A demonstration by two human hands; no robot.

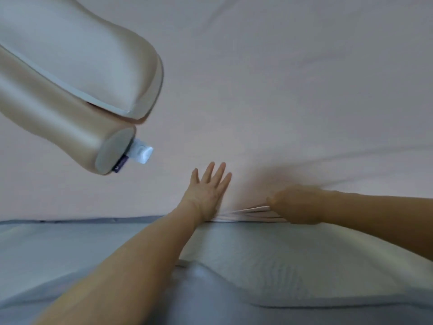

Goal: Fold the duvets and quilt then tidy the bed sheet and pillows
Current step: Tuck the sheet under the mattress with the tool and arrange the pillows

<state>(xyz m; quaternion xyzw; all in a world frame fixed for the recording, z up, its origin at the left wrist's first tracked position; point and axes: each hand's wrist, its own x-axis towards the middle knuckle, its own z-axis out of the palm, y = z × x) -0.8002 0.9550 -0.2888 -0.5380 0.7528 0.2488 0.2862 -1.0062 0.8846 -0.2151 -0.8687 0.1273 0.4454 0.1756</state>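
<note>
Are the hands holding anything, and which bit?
The right hand bunches the bed sheet at its near edge; it's blurred. The left hand only presses flat on it.

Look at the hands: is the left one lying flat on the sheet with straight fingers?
Yes: the left hand lies flat on the pink sheet, fingers straight and spread.

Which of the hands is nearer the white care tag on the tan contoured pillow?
Left. The left hand lies flat on the pale pink bed sheet, below-right of the white care tag. The right hand, blurred, is farther right, at the bunched sheet edge.
</note>
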